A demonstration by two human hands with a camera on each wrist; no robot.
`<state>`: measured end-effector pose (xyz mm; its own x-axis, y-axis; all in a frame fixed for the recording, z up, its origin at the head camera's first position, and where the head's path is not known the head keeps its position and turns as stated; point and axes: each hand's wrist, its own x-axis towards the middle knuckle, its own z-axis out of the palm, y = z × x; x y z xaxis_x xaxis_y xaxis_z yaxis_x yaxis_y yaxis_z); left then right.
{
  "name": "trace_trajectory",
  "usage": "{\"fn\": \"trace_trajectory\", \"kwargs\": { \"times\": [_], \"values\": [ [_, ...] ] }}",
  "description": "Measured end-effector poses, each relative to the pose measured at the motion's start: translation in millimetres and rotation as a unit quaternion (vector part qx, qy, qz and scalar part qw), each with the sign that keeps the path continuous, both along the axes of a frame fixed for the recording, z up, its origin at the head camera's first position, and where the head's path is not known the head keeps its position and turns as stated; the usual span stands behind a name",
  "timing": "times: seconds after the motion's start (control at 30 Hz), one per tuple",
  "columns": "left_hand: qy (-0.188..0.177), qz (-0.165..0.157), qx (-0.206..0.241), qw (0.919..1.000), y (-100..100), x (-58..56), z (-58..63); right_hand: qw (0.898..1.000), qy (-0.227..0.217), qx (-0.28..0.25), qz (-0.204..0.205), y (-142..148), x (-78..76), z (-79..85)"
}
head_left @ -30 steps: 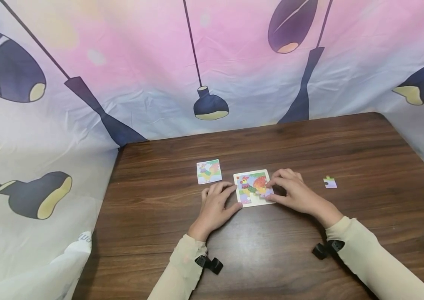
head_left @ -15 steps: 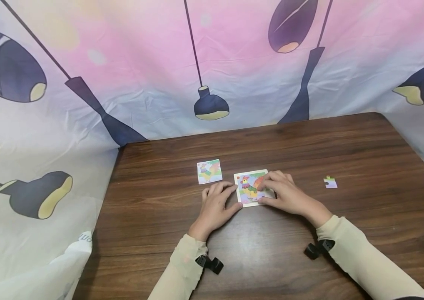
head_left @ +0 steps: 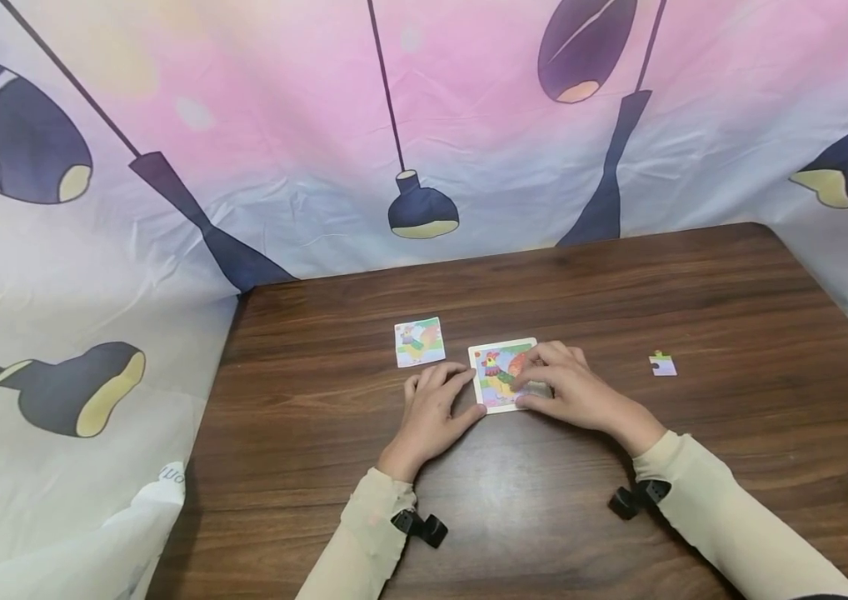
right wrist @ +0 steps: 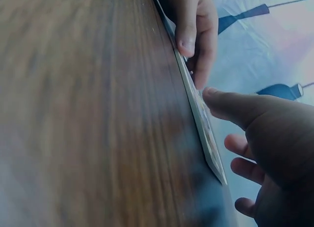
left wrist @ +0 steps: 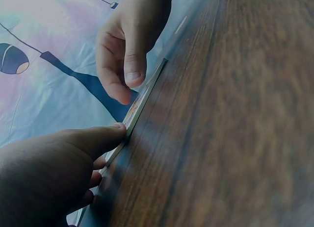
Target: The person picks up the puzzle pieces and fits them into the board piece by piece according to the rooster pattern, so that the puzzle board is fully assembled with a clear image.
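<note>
A square rooster jigsaw puzzle (head_left: 499, 381) in a pale frame lies flat on the table. My left hand (head_left: 431, 408) holds its left side, index finger at the left edge and thumb by the near left corner. Over the puzzle's right part, my right hand (head_left: 574, 387) has thumb and fingers bent onto a puzzle piece (head_left: 508, 400) at the near edge of the picture. Those fingers cover much of the puzzle's right side. In the left wrist view, my left thumb (left wrist: 110, 135) touches the puzzle's edge. The right wrist view shows my right thumb (right wrist: 223, 102) just above the board (right wrist: 201, 114).
A square rooster picture card (head_left: 419, 342) lies beyond my left hand. One loose puzzle piece (head_left: 664, 364), lilac with a green tab, sits farther right on the brown wooden table (head_left: 529, 517). A cloth printed with lamps (head_left: 319, 167) hangs along the back and sides.
My right hand has moved left over the puzzle, bringing the piece into the gap at the near edge. In the last half second it stays about there. My left hand has stayed put.
</note>
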<state>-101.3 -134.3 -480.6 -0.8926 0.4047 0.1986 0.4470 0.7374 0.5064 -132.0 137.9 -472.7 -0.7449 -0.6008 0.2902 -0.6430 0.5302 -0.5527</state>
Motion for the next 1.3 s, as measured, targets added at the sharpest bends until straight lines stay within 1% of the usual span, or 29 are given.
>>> {"fn": "trace_trajectory", "kwargs": {
  "times": [0.07, 0.17, 0.27, 0.33, 0.43, 0.53, 0.6, 0.73, 0.8, 0.9, 1.0, 1.07, 1.17, 1.23, 1.3],
  "values": [
    [0.000, 0.000, 0.000, 1.0000, 0, -0.2, 0.6, 1.000, 0.003, 0.012, 0.007, -2, 1.3, 0.9],
    [0.000, -0.001, 0.002, 1.0000, 0, -0.2, 1.3, 1.000, -0.008, 0.027, 0.012, -5, 3.7, 2.5],
    [-0.001, -0.002, 0.002, 1.0000, 0, -0.3, 1.3, 0.999, -0.018, 0.033, 0.011, -6, 6.1, 3.6],
    [-0.001, -0.002, 0.002, 1.0000, 0, -0.1, 1.3, 0.999, -0.016, 0.032, 0.014, -6, 7.3, 3.6],
    [-0.001, -0.001, 0.002, 1.0000, -1, 0.2, 1.3, 1.000, -0.011, 0.000, 0.012, -2, 7.1, 2.4],
    [0.000, 0.001, 0.000, 1.0000, -1, 0.4, 1.4, 0.999, 0.008, -0.049, -0.002, 7, 4.2, 0.1],
    [-0.001, 0.002, 0.000, 1.0000, -1, 0.7, 1.7, 0.997, 0.025, -0.072, -0.018, 16, 2.1, -2.4],
    [-0.001, 0.004, -0.001, 1.0000, -1, 1.3, 2.2, 0.994, 0.049, -0.076, -0.059, 45, 1.5, -7.1],
    [-0.001, 0.002, -0.003, 1.0000, 0, 1.0, 2.6, 0.991, 0.063, -0.073, -0.091, 62, 2.0, -7.9],
    [-0.002, -0.001, -0.003, 1.0000, 2, -0.8, 2.8, 0.983, 0.073, -0.074, -0.153, 94, 3.9, -5.7],
    [-0.002, -0.002, -0.002, 1.0000, 3, -2.1, 2.8, 0.973, 0.052, -0.076, -0.213, 127, 10.3, -3.3],
    [-0.004, -0.002, -0.002, 1.0000, 3, -2.3, 2.4, 0.968, 0.021, -0.067, -0.241, 146, 16.6, -3.8],
    [-0.009, -0.002, -0.003, 1.0000, 2, -1.4, 1.7, 0.964, -0.017, -0.038, -0.264, 168, 25.1, -7.4],
    [-0.010, 0.000, -0.003, 0.9999, 1, -0.6, 1.1, 0.962, -0.028, -0.023, -0.270, 177, 27.5, -10.0],
    [-0.009, 0.002, 0.000, 1.0000, 1, -0.1, 0.6, 0.963, -0.029, -0.016, -0.266, 181, 27.7, -12.0]
  ]
}}
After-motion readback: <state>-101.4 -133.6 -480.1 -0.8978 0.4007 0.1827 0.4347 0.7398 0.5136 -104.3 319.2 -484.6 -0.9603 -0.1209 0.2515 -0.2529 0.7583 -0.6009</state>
